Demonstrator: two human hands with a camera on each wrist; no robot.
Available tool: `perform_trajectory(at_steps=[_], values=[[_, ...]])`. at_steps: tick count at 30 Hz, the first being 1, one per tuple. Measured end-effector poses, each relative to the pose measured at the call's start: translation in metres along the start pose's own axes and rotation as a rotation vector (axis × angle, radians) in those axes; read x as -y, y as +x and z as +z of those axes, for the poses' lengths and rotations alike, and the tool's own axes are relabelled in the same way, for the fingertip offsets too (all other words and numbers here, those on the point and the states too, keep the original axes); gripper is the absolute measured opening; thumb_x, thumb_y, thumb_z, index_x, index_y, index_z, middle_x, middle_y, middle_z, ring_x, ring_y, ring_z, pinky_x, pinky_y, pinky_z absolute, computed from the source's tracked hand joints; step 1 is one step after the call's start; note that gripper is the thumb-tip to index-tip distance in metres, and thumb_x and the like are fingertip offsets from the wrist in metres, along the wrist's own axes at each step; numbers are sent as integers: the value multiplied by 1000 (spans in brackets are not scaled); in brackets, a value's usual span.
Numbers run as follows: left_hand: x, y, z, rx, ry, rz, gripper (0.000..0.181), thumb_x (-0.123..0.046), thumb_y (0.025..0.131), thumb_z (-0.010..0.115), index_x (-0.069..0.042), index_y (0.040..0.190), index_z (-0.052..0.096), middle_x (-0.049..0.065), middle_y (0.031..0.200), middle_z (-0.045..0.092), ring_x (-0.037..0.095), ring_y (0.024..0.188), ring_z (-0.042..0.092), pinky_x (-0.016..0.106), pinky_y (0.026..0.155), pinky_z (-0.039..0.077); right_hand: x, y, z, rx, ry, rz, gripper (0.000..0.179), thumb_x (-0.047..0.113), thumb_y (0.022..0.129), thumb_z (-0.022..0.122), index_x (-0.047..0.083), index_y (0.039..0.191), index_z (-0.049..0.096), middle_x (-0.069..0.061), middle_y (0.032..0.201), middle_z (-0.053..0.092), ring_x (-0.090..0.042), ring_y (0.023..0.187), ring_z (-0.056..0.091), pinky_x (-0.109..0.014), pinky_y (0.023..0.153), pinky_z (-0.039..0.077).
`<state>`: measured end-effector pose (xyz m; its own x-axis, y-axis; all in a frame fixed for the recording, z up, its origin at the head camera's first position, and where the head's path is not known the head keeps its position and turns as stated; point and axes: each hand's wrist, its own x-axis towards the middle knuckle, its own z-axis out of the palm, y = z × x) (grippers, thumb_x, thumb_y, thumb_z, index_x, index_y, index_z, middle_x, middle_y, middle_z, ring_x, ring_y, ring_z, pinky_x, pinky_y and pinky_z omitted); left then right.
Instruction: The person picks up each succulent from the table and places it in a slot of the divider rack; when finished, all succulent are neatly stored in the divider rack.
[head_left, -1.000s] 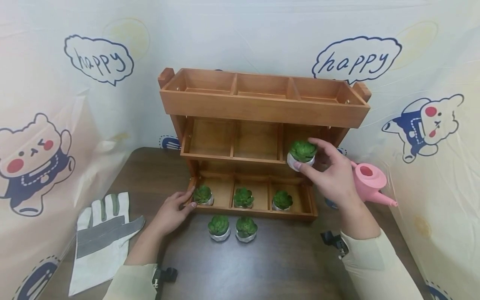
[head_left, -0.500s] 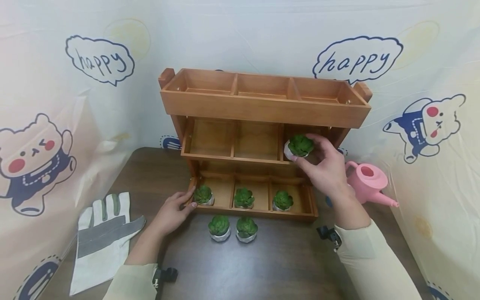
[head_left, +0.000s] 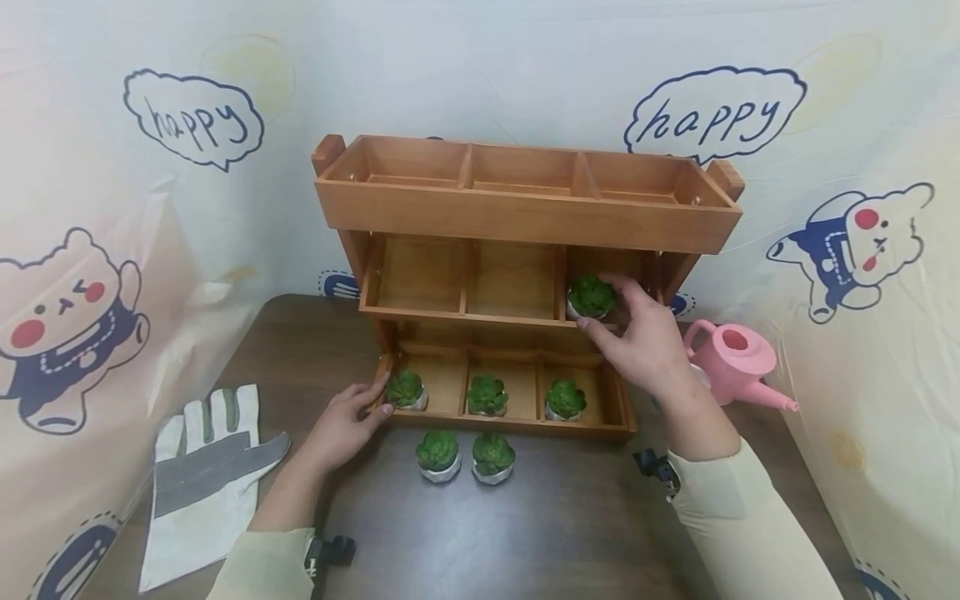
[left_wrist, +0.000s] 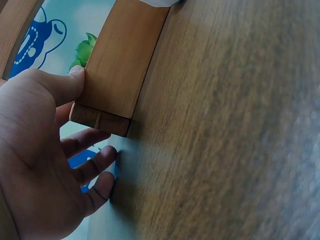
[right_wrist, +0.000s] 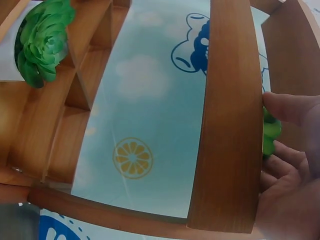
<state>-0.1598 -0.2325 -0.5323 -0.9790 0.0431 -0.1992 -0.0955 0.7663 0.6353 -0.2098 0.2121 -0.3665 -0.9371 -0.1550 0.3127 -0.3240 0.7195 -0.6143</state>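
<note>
Up stood the wooden shelf [head_left: 525, 215], and the left hand [head_left: 345, 425] gripped its bottom tier's left end! The right hand [head_left: 651, 343] pinched the potted succulent [head_left: 591, 295] at the shelf's middle tier, right-hand compartment: a placing-in step, by the look of it, the next move calling for a settled base, then loosened fingers. Rosette pointed up, long axis near vertical; any slight lean couldn't be told.

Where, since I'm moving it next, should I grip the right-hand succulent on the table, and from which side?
Probably by its white pot, from the right: it stands upright, leaves cover the top, and another succulent is close on its left.
</note>
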Motion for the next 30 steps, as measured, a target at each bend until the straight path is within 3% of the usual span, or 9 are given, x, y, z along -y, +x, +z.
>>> perform_trajectory(at_steps=[6,19,21,27,30], values=[[1,0,1,-5,-6,0,70,-62,100,56,-32,161,38,17,156,43,47,143,37,75,107,35,-1,-4,-1,-5,27,-29,71,32,93,78,15,153,45,-17,136,63,-36,111,70,-54,88,59],[1,-1,1,-12,-5,13,71,-62,100,56,-29,161,39,18,156,43,47,143,36,75,107,34,-4,-23,-5,-178,106,-37,63,25,91,81,15,148,55,-9,141,62,-33,122,65,-55,94,56],[2,-1,1,-12,-4,16,71,-61,101,56,-29,161,39,18,155,44,47,143,37,75,107,35,-5,-25,-4,-208,115,-42,60,24,91,81,15,146,58,-7,137,65,-31,119,66,-50,95,57],[2,1,1,-10,-3,19,72,-63,100,56,-29,161,39,18,155,44,47,142,37,75,106,35,-6,-32,-1,-304,145,-84,52,19,90,82,17,139,64,-5,122,70,-18,104,66,-18,91,52],[1,1,1,-11,-7,21,70,-61,100,57,-30,161,39,17,154,45,46,142,38,75,106,36,-6,-36,2,-343,168,-130,50,10,86,84,11,133,67,-8,113,70,-17,94,64,-15,85,51]])
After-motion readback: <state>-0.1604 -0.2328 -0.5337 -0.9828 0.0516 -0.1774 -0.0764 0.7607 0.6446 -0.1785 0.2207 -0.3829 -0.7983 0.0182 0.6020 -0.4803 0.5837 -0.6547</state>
